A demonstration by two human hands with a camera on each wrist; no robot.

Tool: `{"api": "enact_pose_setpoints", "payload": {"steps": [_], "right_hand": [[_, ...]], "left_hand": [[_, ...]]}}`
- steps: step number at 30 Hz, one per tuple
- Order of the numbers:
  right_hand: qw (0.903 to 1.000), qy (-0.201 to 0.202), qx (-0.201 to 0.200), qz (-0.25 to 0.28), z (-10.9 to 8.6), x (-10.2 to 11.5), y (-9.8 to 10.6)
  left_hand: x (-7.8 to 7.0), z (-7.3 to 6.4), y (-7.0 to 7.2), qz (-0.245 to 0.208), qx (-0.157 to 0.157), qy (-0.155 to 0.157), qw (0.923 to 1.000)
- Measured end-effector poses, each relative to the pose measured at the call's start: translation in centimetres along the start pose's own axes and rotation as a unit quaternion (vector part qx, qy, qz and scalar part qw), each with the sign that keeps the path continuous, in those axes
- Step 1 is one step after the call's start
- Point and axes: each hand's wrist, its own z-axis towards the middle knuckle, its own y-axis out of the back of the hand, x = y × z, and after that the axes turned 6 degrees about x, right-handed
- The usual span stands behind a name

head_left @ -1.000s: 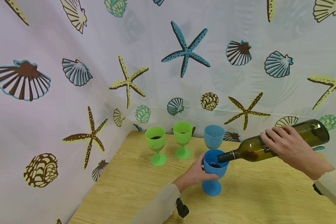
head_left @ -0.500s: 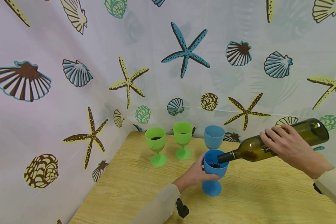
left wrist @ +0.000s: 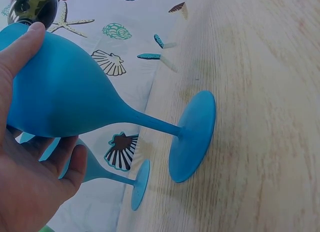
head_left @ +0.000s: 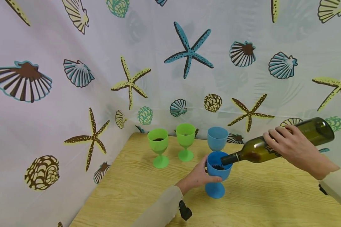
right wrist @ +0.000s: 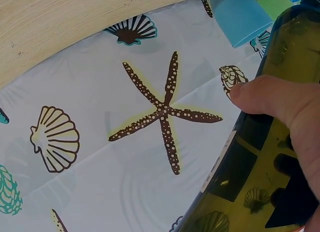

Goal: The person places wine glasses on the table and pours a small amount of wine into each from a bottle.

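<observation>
My left hand (head_left: pixel 199 175) grips the bowl of a blue goblet (head_left: pixel 220 174), thumb across its near side and fingers behind. The goblet's foot (left wrist: pixel 194 137) rests on the table in the left wrist view. Dark liquid (head_left: pixel 218 167) lies in the bowl. With my right hand (head_left: pixel 294 146) I hold a green glass wine bottle (head_left: pixel 255 148) by its body, tilted neck-down to the left. Its mouth sits inside the goblet's rim. In the right wrist view my thumb (right wrist: pixel 265 94) presses along the bottle (right wrist: pixel 250 182).
Two green goblets, the left one (head_left: pixel 158 143) and the right one (head_left: pixel 185 138), stand at the back left, both with dark liquid inside. A lighter blue goblet (head_left: pixel 217 137) stands behind the held one. Shell-patterned sheeting (head_left: pixel 159 41) borders the wooden table (head_left: pixel 136 189) behind and left.
The base of the bottle has risen slightly, steepening its tilt. My left hand and the goblet stay in place.
</observation>
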Motion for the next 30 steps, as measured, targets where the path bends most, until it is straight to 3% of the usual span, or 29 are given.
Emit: {"api": "enact_pose_setpoints", "payload": {"steps": [13,18,24,30], "right_hand": [[0.9997,-0.01,0.001,0.02,-0.7,0.2,-0.5],[0.9952,-0.066,0.008,0.072,-2.3,1.6,-1.7],[0.9816,-0.149,0.036,0.114,-4.2,4.1,-3.2],[0.9715,-0.192,0.029,0.136,-5.0,5.6,-4.2]], "left_hand": [[0.0,0.0,-0.3,-0.003,0.002,-0.001,1.0],[-0.1,0.1,-0.3,-0.004,0.001,-0.002,1.0],[0.0,0.3,-0.2,0.002,0.002,-0.001,1.0],[-0.1,0.2,-0.1,-0.002,0.003,0.005,1.0]]}}
